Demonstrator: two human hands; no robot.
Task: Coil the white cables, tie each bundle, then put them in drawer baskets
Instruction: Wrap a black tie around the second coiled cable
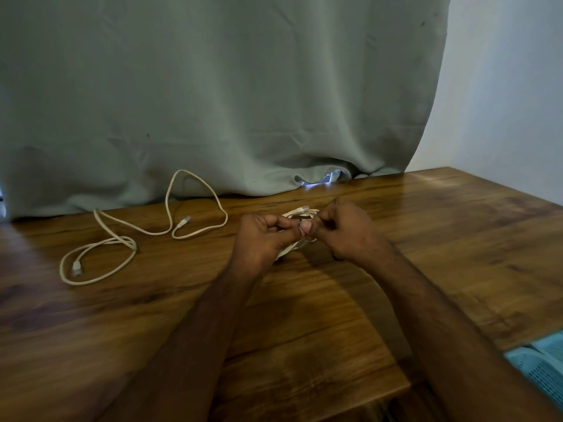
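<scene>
Hands meet over middle of wooden table (335, 300), both closed around a coiled white cable bundle (300, 213). Left hand (262, 239) curled, thumb and forefinger pinched at bundle's near side; strands of the coil poke out under its palm. Right hand (341, 229) also curled tight, fingertips pinched against left's; something small and dark sits between the two pinches, possibly a tie, too blurred to tell. One clear plug of the bundle sticks up just behind the fingers. Bundle held just above table or touching it, can't tell which. Second white cable (146, 231) lies loose and uncoiled on table well to the left, one loop leaning up against grey-green curtain (213, 86), both plugs visible on the wood. Pale blue perforated basket (539, 360) at lower right edge, beside table, partly cut off.
</scene>
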